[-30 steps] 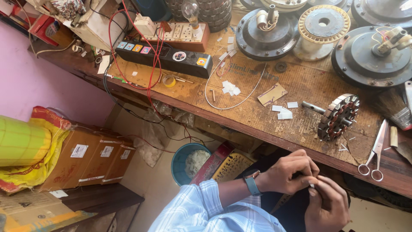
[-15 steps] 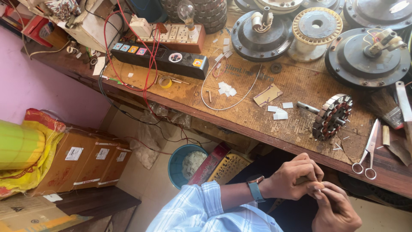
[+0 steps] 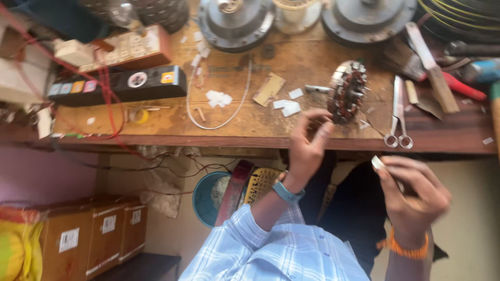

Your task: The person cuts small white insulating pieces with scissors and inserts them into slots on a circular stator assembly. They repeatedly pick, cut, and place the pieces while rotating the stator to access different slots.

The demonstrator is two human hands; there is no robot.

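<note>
The small white slip (image 3: 377, 162) sits pinched between the thumb and fingertips of the right hand (image 3: 414, 195), held in the air below the front edge of the workbench (image 3: 260, 136). The left hand (image 3: 307, 143) is raised to the bench edge with its fingers loosely curled and holding nothing, just beside the wound motor core (image 3: 347, 92) that stands on edge on the wood. More white slips (image 3: 289, 106) lie on the bench to the left of the core, and a pair of scissors (image 3: 397, 117) lies to its right. Farther out are a flat brush (image 3: 416, 60), a black power strip (image 3: 117, 86) with red wires, and round grey motor housings (image 3: 237, 18) along the back. By the look of it, the slip is being brought to the core; the next move would call for the left hand to steady the core while the slip is lined up with a narrow slot.
</note>
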